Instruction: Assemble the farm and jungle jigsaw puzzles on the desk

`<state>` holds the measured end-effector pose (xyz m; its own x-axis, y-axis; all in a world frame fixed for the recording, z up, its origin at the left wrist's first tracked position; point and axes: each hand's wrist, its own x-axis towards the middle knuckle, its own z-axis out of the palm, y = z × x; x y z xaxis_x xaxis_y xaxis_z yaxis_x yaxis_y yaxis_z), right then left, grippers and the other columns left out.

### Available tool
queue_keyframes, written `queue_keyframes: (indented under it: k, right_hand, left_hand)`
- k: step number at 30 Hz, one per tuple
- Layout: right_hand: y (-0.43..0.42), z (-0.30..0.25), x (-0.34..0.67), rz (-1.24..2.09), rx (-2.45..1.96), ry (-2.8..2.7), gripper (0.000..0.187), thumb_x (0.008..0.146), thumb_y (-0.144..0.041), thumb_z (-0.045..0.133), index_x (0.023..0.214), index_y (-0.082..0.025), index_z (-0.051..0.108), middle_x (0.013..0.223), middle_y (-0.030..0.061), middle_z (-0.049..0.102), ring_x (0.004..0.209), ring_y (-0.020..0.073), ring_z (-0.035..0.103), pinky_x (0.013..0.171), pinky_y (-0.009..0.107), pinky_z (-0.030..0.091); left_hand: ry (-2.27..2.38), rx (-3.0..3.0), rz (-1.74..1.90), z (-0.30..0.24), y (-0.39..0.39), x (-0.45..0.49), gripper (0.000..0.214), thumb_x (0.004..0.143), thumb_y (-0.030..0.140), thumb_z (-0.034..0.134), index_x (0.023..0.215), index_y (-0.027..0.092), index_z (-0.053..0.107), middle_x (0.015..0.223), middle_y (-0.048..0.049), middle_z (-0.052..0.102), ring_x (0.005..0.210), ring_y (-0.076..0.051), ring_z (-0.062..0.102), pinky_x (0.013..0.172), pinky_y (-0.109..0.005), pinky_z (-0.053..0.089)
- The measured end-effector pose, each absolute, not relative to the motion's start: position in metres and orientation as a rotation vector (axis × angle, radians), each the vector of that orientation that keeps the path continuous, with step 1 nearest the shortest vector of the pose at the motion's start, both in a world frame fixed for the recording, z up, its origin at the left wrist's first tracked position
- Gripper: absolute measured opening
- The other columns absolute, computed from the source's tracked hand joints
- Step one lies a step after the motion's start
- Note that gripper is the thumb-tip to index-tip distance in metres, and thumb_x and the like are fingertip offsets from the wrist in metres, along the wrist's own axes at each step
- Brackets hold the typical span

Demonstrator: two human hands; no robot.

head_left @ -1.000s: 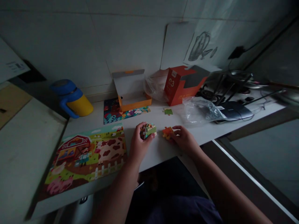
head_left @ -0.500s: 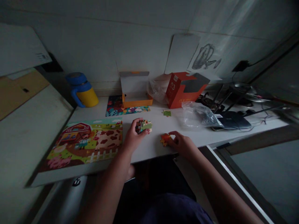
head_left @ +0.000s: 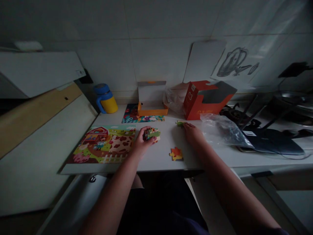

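A small stack of jigsaw puzzle pieces (head_left: 153, 133), with a green one on top, is held in my left hand (head_left: 143, 140) above the white table. My right hand (head_left: 192, 132) reaches further back, its fingers closed on a green puzzle piece (head_left: 179, 123) and covering its right part. Between my arms, near the front edge, an orange and yellow puzzle piece (head_left: 176, 154) lies flat on the table. To the left lies a farm picture (head_left: 105, 145) with a barn and a spotted cow.
An open orange-edged box (head_left: 153, 112) stands at the back on a colourful sheet (head_left: 129, 114). Right of it are a red box (head_left: 205, 101) and a clear plastic bag (head_left: 220, 130). A blue and yellow jug (head_left: 107, 101) stands back left. A dark flat device (head_left: 271, 140) lies right.
My right hand has let go of the orange and yellow puzzle piece and moved back to the green one. My left hand keeps its stack. The view has turned slightly left.
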<state>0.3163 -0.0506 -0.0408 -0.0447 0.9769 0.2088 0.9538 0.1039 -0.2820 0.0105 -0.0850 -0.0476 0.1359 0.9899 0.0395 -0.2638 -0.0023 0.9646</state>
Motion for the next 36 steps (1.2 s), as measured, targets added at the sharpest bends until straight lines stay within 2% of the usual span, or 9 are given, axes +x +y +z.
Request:
queue_keyframes:
  k: [3,5,12,17,22,26,28,30,36]
  right_hand:
    - [-0.045,-0.054,0.312,0.163,-1.788,-2.128,0.046,0.103,-0.016,0.047,0.142,-0.02,0.071,0.152,0.0115,0.066,0.141,0.0278,0.063,0.121,0.045,0.047]
    - [-0.042,-0.059,0.308,0.192,-1.711,-2.182,0.047,0.102,-0.016,0.049,0.143,-0.024,0.071,0.152,0.0086,0.067,0.143,0.0276,0.061,0.123,0.047,0.046]
    - [-0.074,-0.036,0.297,0.101,-1.588,-2.104,0.041,0.105,-0.023,0.05,0.14,-0.019,0.071,0.142,0.0167,0.071,0.131,0.0331,0.065,0.114,0.052,0.052]
    - [-0.14,-0.034,0.282,0.319,-1.173,-2.241,0.027,0.102,-0.036,0.067,0.126,-0.027,0.076,0.127,0.0128,0.076,0.116,0.0312,0.07,0.099,0.05,0.06]
    - [-0.157,-0.056,0.288,0.323,-1.286,-2.227,0.02,0.104,-0.031,0.062,0.115,-0.028,0.079,0.123,0.0112,0.078,0.112,0.0316,0.071,0.099,0.053,0.059]
    - [-0.147,-0.048,0.282,0.3,-1.371,-2.017,0.022,0.104,-0.036,0.061,0.114,-0.025,0.078,0.123,0.0132,0.077,0.116,0.0329,0.07,0.1,0.051,0.057]
    - [-0.142,-0.038,0.267,0.411,-1.406,-1.87,0.026,0.103,-0.044,0.063,0.113,-0.024,0.075,0.116,0.0126,0.078,0.108,0.0301,0.072,0.095,0.046,0.058]
    - [-0.135,-0.03,0.249,0.637,-1.451,-1.721,0.032,0.099,-0.053,0.067,0.112,-0.024,0.072,0.104,0.0093,0.079,0.089,0.0253,0.074,0.081,0.039,0.059]
    - [-0.109,-0.035,0.222,0.962,-1.473,-1.5,0.038,0.086,-0.059,0.079,0.089,-0.024,0.065,0.077,0.0032,0.074,0.067,0.0205,0.066,0.059,0.031,0.047]
  left_hand:
    - [0.917,1.08,1.215,-0.047,-0.085,0.011,0.072,0.074,0.04,0.096,0.136,0.03,0.059,0.13,-0.0062,0.067,0.112,-0.025,0.072,0.091,-0.043,0.066]
    - [0.934,1.082,1.199,-0.046,-0.085,0.012,0.072,0.074,0.04,0.096,0.135,0.03,0.06,0.13,-0.0061,0.067,0.113,-0.026,0.072,0.091,-0.043,0.067]
    - [1.022,1.169,1.177,-0.044,-0.087,0.012,0.069,0.078,0.039,0.094,0.138,0.029,0.06,0.133,-0.0074,0.066,0.114,-0.025,0.071,0.09,-0.038,0.066]
    - [1.014,1.132,1.186,-0.044,-0.088,0.013,0.068,0.078,0.04,0.094,0.136,0.03,0.06,0.135,-0.0081,0.065,0.117,-0.027,0.07,0.092,-0.042,0.066]
    - [1.006,1.14,1.18,-0.043,-0.091,0.014,0.069,0.075,0.04,0.095,0.135,0.028,0.061,0.132,-0.0082,0.065,0.113,-0.027,0.07,0.086,-0.039,0.066]
    - [1.015,1.337,1.167,-0.046,-0.091,0.012,0.065,0.078,0.039,0.093,0.135,0.03,0.062,0.131,-0.0068,0.069,0.114,-0.026,0.07,0.097,-0.039,0.06]
    - [1.009,1.411,1.15,-0.047,-0.092,0.012,0.066,0.078,0.038,0.093,0.135,0.03,0.063,0.129,-0.0066,0.071,0.114,-0.025,0.07,0.103,-0.04,0.057]
    - [0.997,1.438,1.141,-0.047,-0.093,0.012,0.069,0.075,0.038,0.096,0.135,0.031,0.063,0.132,-0.0072,0.07,0.116,-0.026,0.07,0.106,-0.041,0.055]
    - [0.994,1.453,1.197,-0.05,-0.09,0.011,0.076,0.067,0.042,0.101,0.133,0.029,0.066,0.143,-0.0093,0.065,0.126,-0.03,0.067,0.108,-0.04,0.053]
